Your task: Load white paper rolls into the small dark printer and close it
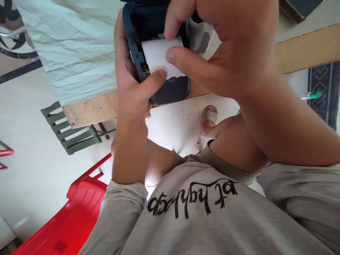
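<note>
A small dark blue label printer (pixel 172 92) is held at the table's edge, its lid raised at the top of the view. In its open bay lies white paper (pixel 159 58) from a roll, its torn end hanging over the printer's front. My left hand (pixel 132 78) is wrapped round the printer's left side, with its thumb pressing on the paper. From the right, my right hand (pixel 225 46) reaches over the bay, thumb and forefinger closed on the paper. Its other fingers are partly out of view.
A white roll-like thing (pixel 198 37) with a dark hole stands behind the right hand. Pale green cloth (pixel 77 46) covers the wooden-edged table (pixel 92 109). A dark flat device (pixel 301 9) lies at the top right. Below left are a green slatted folding stool (pixel 77 136) and a red chair (pixel 77 212).
</note>
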### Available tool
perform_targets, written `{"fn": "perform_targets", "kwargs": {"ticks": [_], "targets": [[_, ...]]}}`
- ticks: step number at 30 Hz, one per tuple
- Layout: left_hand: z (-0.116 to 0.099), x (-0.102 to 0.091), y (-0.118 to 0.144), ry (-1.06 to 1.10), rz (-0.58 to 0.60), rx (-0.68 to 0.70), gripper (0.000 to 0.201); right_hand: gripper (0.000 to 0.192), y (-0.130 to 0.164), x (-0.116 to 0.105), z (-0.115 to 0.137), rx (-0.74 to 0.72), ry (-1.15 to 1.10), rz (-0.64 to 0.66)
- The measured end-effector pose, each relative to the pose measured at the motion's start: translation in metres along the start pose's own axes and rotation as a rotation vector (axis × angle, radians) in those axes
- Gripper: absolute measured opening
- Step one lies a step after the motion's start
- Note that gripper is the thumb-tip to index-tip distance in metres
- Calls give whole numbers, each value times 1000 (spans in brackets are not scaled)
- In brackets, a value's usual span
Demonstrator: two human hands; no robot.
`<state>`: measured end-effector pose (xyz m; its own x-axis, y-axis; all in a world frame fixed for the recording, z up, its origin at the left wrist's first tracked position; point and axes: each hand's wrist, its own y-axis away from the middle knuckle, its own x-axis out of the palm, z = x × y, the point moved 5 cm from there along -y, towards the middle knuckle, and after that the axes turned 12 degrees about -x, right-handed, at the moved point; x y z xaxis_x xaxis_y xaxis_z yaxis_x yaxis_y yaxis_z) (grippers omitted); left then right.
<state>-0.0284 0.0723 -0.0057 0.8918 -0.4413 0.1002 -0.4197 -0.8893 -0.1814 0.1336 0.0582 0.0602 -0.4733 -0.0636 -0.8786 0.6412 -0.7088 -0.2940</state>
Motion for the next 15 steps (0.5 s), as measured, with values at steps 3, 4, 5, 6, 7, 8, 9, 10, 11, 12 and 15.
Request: {"fn": "perform_targets", "kwargs": {"ticks": [3, 4, 5, 6, 7, 8, 9, 10, 11, 12, 15], "targets": [[3, -1, -3, 42, 2, -85, 90, 67, 1, 1, -6, 6, 23, 45], [2, 0, -3, 82, -7, -94, 89, 67, 2, 2, -7, -3, 11, 51], [0, 1, -3, 127, -35, -90, 83, 69, 2, 2, -8, 0, -4, 54], [-1, 6, -2, 162, -14, -88, 74, 71, 3, 3, -10, 7, -22, 59], [-5, 8, 0, 190, -39, -43, 64, 74, 5, 4, -11, 19, -41, 68], [-4, 9, 1, 177, -102, -83, 54, 77, 6, 5, -12, 31, -52, 75], [-3, 10, 2, 148, -149, -113, 48, 78, 7, 5, -13, 35, -51, 74], [-4, 12, 4, 144, -168, -103, 48, 76, 7, 5, -12, 10, -43, 62], [-4, 13, 4, 135, -165, -92, 51, 74, 7, 4, -10, -36, -39, 33], [-4, 14, 5, 130, -163, -70, 53, 76, 8, 1, -7, -85, -57, -12], [-3, 10, 3, 102, -147, -3, 60, 103, 14, -18, -16, 126, -309, -429]]}}
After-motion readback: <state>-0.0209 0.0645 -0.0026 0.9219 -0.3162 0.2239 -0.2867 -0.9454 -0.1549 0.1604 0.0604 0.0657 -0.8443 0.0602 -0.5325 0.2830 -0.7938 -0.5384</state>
